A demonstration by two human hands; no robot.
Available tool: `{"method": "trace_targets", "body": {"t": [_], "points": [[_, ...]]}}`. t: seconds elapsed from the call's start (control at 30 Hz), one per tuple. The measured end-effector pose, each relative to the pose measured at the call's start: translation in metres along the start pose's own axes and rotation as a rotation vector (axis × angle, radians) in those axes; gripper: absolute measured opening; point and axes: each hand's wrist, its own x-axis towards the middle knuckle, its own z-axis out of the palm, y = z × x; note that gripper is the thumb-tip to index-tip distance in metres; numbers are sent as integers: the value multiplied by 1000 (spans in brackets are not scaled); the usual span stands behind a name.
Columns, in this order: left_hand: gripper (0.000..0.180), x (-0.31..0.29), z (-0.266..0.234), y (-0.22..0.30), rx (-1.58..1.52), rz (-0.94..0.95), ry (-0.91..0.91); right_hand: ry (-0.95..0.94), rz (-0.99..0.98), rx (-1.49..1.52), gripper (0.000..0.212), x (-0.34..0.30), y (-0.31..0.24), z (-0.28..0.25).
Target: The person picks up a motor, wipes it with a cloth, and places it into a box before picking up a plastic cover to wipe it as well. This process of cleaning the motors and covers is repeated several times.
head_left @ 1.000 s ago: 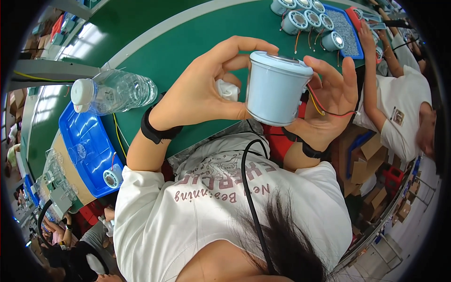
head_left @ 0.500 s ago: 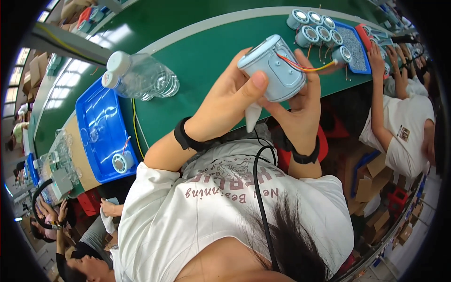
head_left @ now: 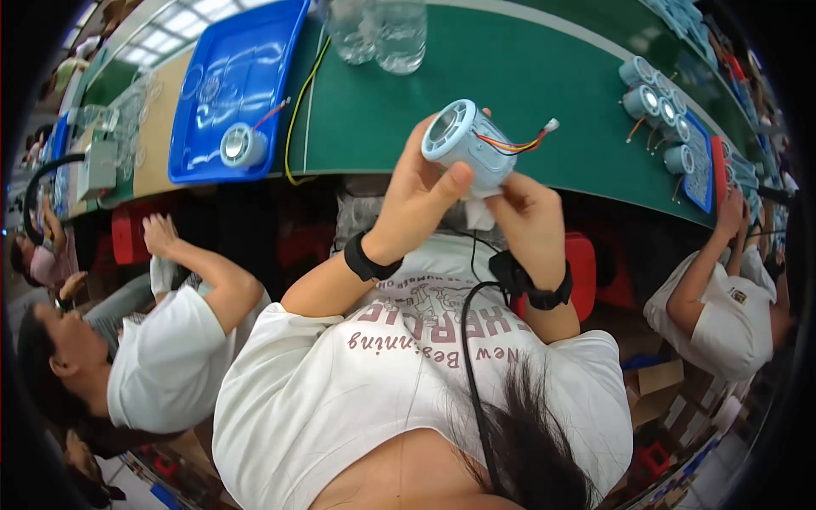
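A light blue cylindrical housing (head_left: pixel 491 167) is held up in front of my chest, near the edge of the green table. One end is a slotted ring with a dark, shiny centre, tilted toward the upper left. Red, yellow and black wires with a white plug (head_left: pixel 551 125) stick out of its side. My left hand (head_left: pixel 415 200) grips the ring end, thumb across the near side. A white cloth (head_left: pixel 478 214) hangs below the housing. My right hand (head_left: pixel 534 223) is closed on the cloth at the housing's lower end; its fingertips are partly hidden.
A blue tray (head_left: pixel 229 81) at the left holds a similar wired part (head_left: pixel 242 146). Clear plastic bottles (head_left: pixel 399 38) stand at the back beside a yellow cable (head_left: pixel 308 110). Several like parts (head_left: pixel 650 102) cluster at the right. People sit on both sides.
The housing has turned so its slotted ring end shows, and it sits lower toward my chest. My right hand has moved below it with the cloth. The view has shifted toward the left.
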Motion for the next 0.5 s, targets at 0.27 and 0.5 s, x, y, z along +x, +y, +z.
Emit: {"method": "trace_targets", "body": {"t": [0.27,0.5], "points": [[39,-79,-64,-45,-407,-630,197,-154,-203,-251,18,-14,46,21],[34,-67,-95,-143,-380,-764,257,22,-191,-412,23,17,139,59]]}}
